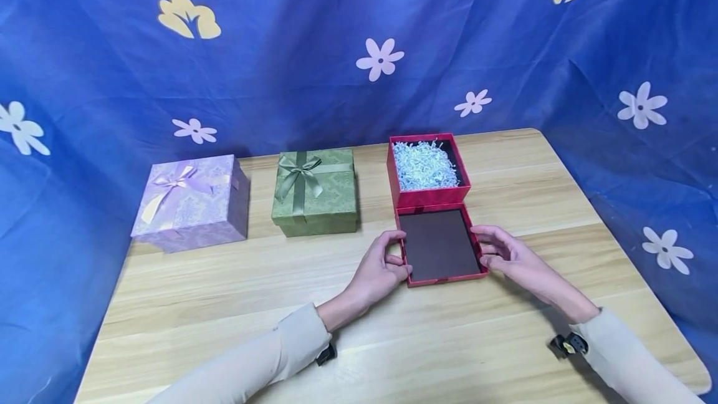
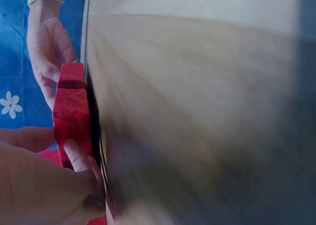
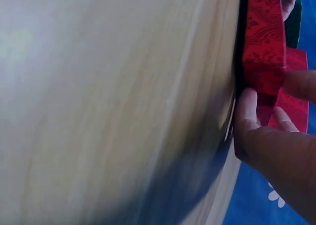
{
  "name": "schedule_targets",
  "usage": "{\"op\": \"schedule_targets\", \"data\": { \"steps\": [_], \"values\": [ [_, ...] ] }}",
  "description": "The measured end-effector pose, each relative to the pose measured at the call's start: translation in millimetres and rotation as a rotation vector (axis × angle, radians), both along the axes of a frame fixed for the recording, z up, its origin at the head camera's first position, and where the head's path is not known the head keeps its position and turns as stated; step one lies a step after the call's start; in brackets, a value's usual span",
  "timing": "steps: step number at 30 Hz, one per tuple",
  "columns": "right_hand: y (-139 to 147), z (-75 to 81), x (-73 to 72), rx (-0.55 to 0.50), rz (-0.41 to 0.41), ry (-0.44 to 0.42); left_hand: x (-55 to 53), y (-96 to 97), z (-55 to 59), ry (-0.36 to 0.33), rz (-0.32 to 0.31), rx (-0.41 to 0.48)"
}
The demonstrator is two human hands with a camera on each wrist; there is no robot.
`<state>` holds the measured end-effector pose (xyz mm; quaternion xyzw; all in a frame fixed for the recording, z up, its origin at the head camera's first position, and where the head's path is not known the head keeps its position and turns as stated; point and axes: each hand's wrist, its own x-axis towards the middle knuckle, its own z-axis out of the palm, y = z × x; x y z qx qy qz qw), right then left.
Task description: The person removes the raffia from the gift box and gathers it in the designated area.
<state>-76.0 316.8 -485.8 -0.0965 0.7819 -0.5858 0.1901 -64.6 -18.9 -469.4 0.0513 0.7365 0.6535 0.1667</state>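
Note:
A red gift box lid (image 1: 439, 245) lies with its dark inside facing up, in front of the red gift box (image 1: 429, 197). My left hand (image 1: 381, 269) holds the lid's left side, fingers at the far part and thumb near the front corner. On the opposite side, my right hand (image 1: 513, 262) grips the lid's right edge in the same way. The left wrist view shows the lid's patterned red wall (image 2: 71, 114) against the thumb. Pale blue shredded paper (image 1: 424, 166) fills the open red box, whose front wall stands close to the lid's back edge.
A green gift box (image 1: 331, 195) with a ribbon bow stands left of the red box. Farther left is a lilac gift box (image 1: 191, 201), also with a bow. The wooden table (image 1: 235, 310) meets a blue flowered curtain (image 1: 314, 80) behind and at both sides.

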Motion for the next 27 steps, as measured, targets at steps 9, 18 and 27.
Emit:
{"op": "schedule_targets", "data": {
  "steps": [9, 18, 27],
  "values": [
    [-1, 5.7, -2.6, -0.028, -0.001, 0.028, -4.7, -0.7, 1.4, 0.013, 0.000, 0.038],
    [-18, 38.0, -18.5, -0.103, -0.188, 0.111, -20.5, -0.1, 9.3, 0.154, 0.112, 0.005],
    [-37, 83.8, -41.3, -0.073, -0.250, 0.125, -43.3, 6.9, 14.2, 0.234, 0.177, 0.008]
  ]
}}
